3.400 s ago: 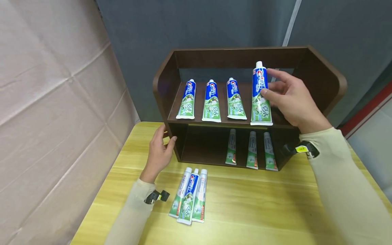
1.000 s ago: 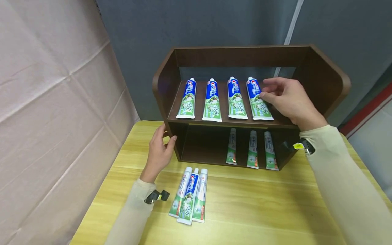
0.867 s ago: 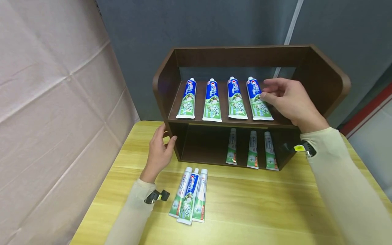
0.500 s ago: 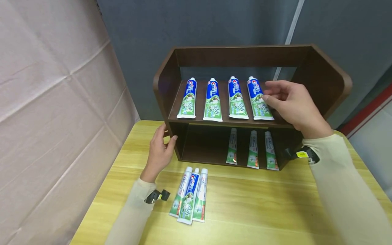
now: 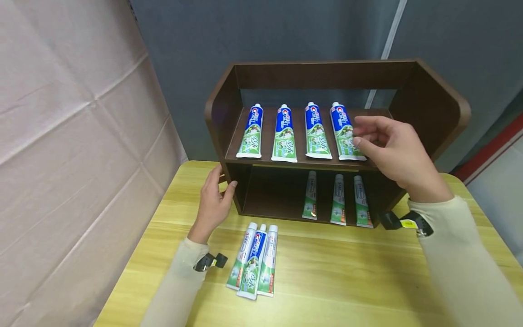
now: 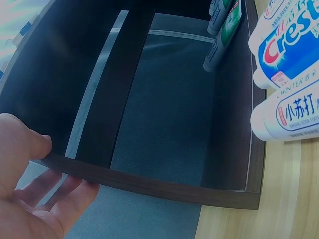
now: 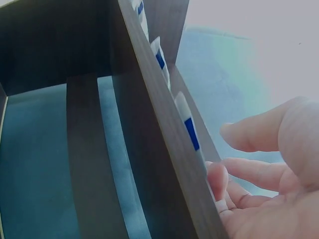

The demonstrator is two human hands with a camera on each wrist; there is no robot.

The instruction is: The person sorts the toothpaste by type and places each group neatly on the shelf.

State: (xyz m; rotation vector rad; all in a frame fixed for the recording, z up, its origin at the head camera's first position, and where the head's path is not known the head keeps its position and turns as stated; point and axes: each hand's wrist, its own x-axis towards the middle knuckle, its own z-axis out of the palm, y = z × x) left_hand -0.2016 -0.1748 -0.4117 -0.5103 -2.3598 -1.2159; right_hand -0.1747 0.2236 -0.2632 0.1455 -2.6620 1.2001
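Observation:
A dark brown two-tier shelf [image 5: 261, 162] stands on the table. My left hand [image 5: 214, 200] holds its left side panel, thumb on one face and fingers round the other; the left wrist view shows this hand [image 6: 40, 184] at the panel's edge. On the upper tier lies a row of blue-and-green Crest toothpaste tubes, caps to the back. My right hand [image 5: 394, 152] hovers beside the rightmost tube [image 5: 345, 131], thumb tip overlapping its edge, fingers loosely bent. In the right wrist view a gap shows between thumb and fingers of this hand [image 7: 264, 169].
Three green-and-grey tubes, including a left one [image 5: 310, 195], lie on the lower tier's right part. Before the shelf, a Crest tube [image 5: 252, 268] lies over two white-and-green tubes on the wooden table [image 5: 347, 277]. A pale cloth wall [image 5: 81, 136] rises at left.
The right hand has set the fourth Crest tube down on the upper tier, let it go, and drawn back slightly toward the front right. The left hand stays on the panel.

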